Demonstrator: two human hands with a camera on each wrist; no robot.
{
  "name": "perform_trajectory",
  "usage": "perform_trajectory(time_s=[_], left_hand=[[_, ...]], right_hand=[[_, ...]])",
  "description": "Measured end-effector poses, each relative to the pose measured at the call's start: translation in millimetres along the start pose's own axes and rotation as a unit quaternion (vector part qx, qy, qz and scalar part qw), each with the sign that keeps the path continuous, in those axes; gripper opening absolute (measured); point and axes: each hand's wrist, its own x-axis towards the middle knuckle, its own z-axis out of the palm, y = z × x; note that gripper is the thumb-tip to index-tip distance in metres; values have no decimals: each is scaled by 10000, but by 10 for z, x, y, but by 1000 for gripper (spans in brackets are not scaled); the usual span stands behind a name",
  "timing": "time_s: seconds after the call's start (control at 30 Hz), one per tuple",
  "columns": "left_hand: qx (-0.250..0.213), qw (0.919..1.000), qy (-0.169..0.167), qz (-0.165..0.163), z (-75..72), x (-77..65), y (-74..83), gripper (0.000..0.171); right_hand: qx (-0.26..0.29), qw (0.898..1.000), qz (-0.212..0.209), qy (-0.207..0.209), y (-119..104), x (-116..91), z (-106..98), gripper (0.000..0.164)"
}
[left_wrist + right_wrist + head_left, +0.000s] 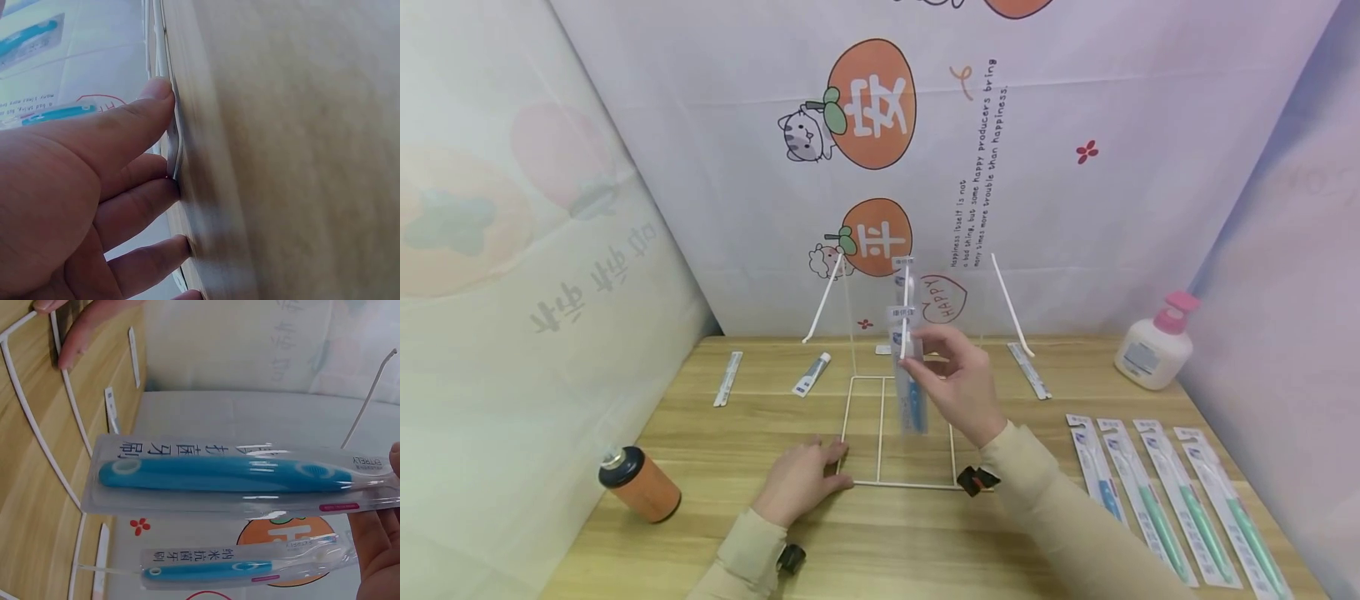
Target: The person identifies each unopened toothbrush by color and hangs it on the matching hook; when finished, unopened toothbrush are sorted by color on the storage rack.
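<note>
My right hand (953, 375) pinches the upper part of a packaged blue toothbrush (914, 408) at the tip of the middle hook (903, 337) of a white wire display rack. The clear pack hangs upright, its blue handle (219, 475) downward. Behind it, a second packaged blue toothbrush (209, 569) hangs farther back along that hook. Low at the rack's front left corner, my left hand (801, 479) presses the base wire (881, 433) with fairly straight fingers. Its thumb (157, 89) lies on the wire in the left wrist view, and other fingertips meet the tabletop.
Bare side hooks jut out at left (823, 300) and right (1011, 304). Several packaged toothbrushes (1165, 492) lie at right, near a pink-topped pump bottle (1153, 354). An orange bottle (643, 487) stands left. A small toothpaste tube (812, 375) and slim packets (727, 379) lie behind.
</note>
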Motion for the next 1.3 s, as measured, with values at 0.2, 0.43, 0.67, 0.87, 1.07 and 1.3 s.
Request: perform_trajectory(time_s=[0.2, 0.43, 0.67, 0.87, 1.07, 1.3], left_hand=[[22, 10000, 34, 23, -8, 4, 9, 60], [66, 10000, 23, 39, 2, 6, 5, 60], [23, 10000, -4, 42, -3, -8, 12, 61], [24, 10000, 29, 18, -11, -15, 15, 61], [-58, 10000, 37, -6, -3, -15, 11, 60], [-83, 10000, 42, -2, -6, -16, 12, 60]], right_hand=[[-262, 9992, 54, 281, 148, 158, 15, 41], [-1003, 9927, 235, 626, 314, 317, 84, 42], [-889, 9922, 241, 842, 436, 389, 145, 43], [-929, 9911, 252, 918, 494, 424, 161, 45], [-944, 9910, 205, 924, 521, 433, 155, 43], [-900, 9909, 188, 980, 532, 419, 146, 44]])
